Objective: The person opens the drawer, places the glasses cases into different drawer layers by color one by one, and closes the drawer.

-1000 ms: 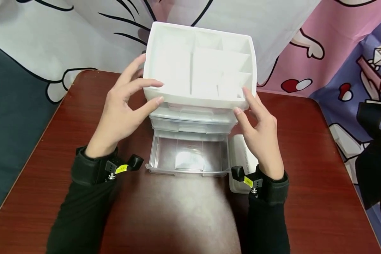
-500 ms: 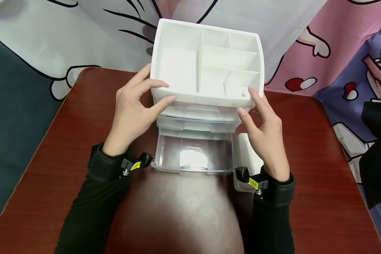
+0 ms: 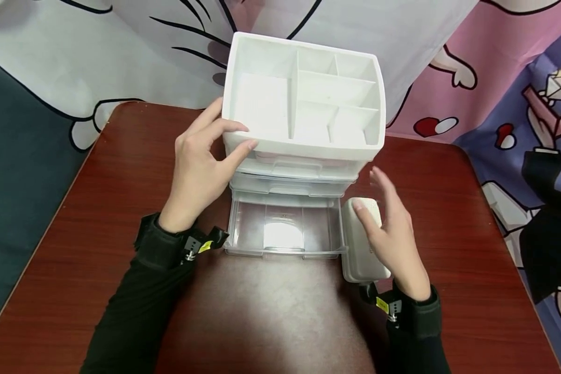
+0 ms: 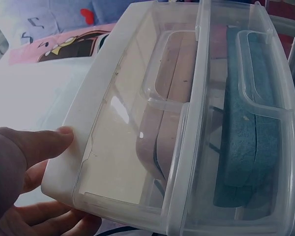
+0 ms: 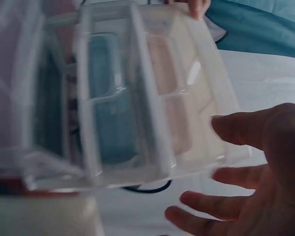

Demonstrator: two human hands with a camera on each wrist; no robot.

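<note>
A white drawer organizer (image 3: 305,150) with a compartmented top stands on the table, its clear bottom drawer (image 3: 248,228) pulled out. My left hand (image 3: 198,163) grips the top's front left corner, thumb on the front and index finger on the rim. Behind the clear fronts of the two upper drawers, the left wrist view shows a pinkish case (image 4: 148,147) and a teal case (image 4: 238,147). To the drawer's right lies a cream oblong case (image 3: 355,254). Over that case, my right hand (image 3: 397,241) is spread with nothing in its fingers, apart from the organizer.
The reddish-brown table (image 3: 477,259) extends to both sides of the organizer and in front of it. A printed cartoon cloth (image 3: 177,72) hangs right behind. At the far right there is a black shape (image 3: 547,244) beyond the table edge.
My right hand has let go of the organizer's front right corner and come down toward the cream case. The left hand keeps its hold on the left corner.
</note>
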